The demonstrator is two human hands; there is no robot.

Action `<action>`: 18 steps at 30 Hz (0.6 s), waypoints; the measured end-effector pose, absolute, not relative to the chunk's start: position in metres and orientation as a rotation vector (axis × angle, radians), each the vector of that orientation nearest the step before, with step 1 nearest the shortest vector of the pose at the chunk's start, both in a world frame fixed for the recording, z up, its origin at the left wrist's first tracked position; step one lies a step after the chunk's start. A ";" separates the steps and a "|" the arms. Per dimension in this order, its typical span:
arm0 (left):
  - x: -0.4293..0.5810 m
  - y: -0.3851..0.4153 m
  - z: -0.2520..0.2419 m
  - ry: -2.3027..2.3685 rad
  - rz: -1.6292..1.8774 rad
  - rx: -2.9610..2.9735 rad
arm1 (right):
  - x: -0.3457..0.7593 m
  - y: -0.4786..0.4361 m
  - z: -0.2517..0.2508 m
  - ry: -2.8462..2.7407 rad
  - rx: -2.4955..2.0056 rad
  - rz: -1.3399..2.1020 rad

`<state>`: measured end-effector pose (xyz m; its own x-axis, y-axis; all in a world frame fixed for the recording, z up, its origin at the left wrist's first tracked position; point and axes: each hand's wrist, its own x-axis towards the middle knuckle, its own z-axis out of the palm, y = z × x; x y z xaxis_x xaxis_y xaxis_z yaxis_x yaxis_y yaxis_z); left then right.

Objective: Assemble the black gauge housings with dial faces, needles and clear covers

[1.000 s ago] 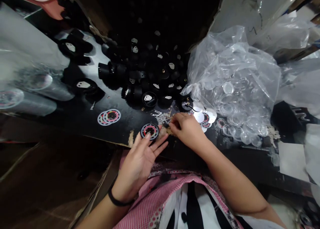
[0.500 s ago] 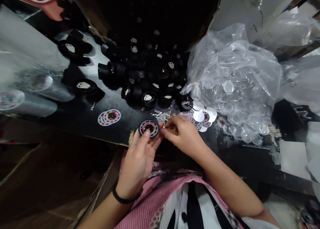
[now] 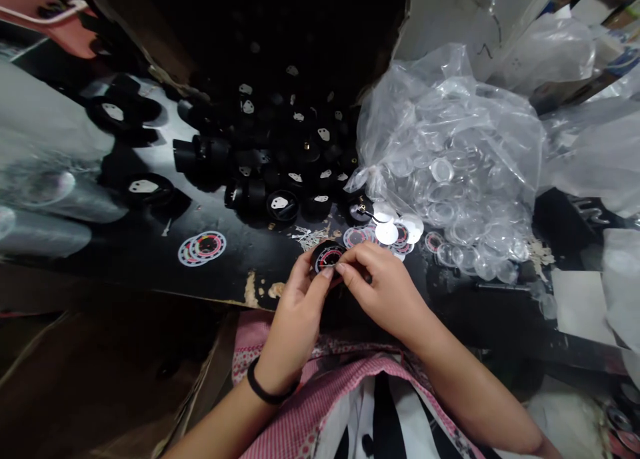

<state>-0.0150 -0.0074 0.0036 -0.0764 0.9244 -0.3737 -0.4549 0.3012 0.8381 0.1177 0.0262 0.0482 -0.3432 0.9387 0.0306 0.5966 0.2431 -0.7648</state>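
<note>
My left hand (image 3: 301, 305) is closed around a small round black gauge (image 3: 326, 256), thumb on its front, the dial tilted up towards me. The dial carries red and white markings. At the gauge's right edge, the thumb and forefinger of my right hand (image 3: 377, 279) are pinched together over the dial; what lies between them is too small to make out. Just behind the gauge is a pile of small white pointers (image 3: 310, 237). Loose printed dial discs (image 3: 356, 237) and plain white discs (image 3: 386, 233) lie to the right of that pile.
Two overlapping dial discs (image 3: 203, 248) lie on the black table (image 3: 150, 259) to the left. Many black gauge housings (image 3: 283, 205) crowd the back. A clear plastic bag (image 3: 450, 125) of transparent covers stands at right, with loose covers (image 3: 475, 262) before it. Clear stacked rolls (image 3: 45, 239) lie far left.
My left hand has carried the gauge rightwards and tilted it. My right hand has come from beside the pointer pile onto the dial, fingertips pinched. The view has shifted slightly.
</note>
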 end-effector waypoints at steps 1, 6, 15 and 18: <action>-0.015 -0.009 0.003 1.136 1.225 0.577 | 0.119 0.026 0.049 -2.038 -1.410 0.911; -0.019 -0.013 0.002 1.143 1.197 0.723 | 0.123 0.023 0.052 -2.036 -1.456 0.922; -0.025 -0.013 0.014 1.338 1.187 0.971 | 0.122 0.016 0.057 -2.065 -1.514 0.938; -0.025 -0.013 0.019 1.375 1.193 0.948 | 0.121 0.013 0.056 -2.042 -1.516 0.942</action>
